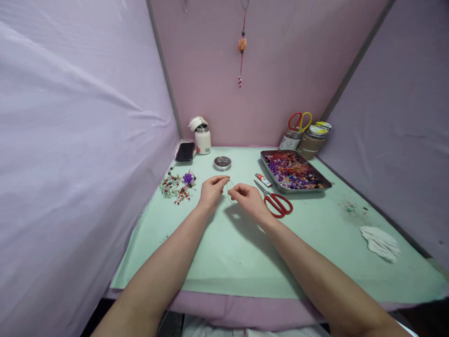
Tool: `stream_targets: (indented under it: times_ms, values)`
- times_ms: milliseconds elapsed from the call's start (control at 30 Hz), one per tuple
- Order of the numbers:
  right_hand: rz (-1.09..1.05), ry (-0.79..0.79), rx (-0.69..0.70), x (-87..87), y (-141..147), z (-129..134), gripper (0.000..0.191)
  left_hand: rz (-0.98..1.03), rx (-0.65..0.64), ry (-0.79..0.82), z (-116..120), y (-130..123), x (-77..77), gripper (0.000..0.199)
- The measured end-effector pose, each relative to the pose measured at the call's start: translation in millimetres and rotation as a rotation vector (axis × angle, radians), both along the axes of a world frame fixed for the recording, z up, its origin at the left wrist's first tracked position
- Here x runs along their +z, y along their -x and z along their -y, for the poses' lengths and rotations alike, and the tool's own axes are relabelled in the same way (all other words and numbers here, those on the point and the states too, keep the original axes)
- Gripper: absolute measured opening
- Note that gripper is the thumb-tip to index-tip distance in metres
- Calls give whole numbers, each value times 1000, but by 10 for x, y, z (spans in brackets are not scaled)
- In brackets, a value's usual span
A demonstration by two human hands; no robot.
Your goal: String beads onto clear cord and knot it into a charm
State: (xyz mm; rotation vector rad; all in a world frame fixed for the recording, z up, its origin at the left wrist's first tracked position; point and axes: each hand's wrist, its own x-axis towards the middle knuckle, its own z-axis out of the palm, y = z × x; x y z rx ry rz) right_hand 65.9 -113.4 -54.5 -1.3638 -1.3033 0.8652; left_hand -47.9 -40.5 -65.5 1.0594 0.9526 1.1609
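Note:
A thin, dark cord (228, 187) loops between my two hands above the middle of the table. My left hand (213, 188) pinches it at the top between thumb and fingers. Lower and to the right, my right hand (245, 196) is closed on the same cord with its fingertips. Whether a bead sits on the cord is too small to tell. Just right of my right hand lie red-handled scissors (277, 202), their blades towards the back left. Behind my hands stands a small round dish (222, 163) of dark beads.
A metal tray (298, 191) holds purple beads and red cord, with a lighter (263, 180) beside it. Beaded strings (177, 187) lie left, near a phone (185, 152) and white bottle (203, 140). Jars (312, 140) stand back right; a white glove (380, 243) lies right. A beaded pendant (242, 44) hangs behind.

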Motion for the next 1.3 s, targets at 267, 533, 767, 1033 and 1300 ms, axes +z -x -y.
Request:
stream_targets:
  times_ms: [267, 533, 767, 1033, 1300]
  values:
    - [115, -49, -9, -91, -14, -7, 22, -73, -10, -81, 24, -25, -16, 22]
    - [73, -36, -99, -160, -63, -51, 23, -131, -51, -128, 75, -71, -69, 21]
    - [45, 7, -95, -176, -116, -55, 23, -160, -37, -172, 92, -78, -53, 18]
    - [-28, 61, 48, -117, -156, 2, 23, -168, -59, -237, 39, -34, -54, 18]
    - [-96, 35, -20, -62, -186, 5, 25, -186, -88, -287, 41, -49, -86, 17]
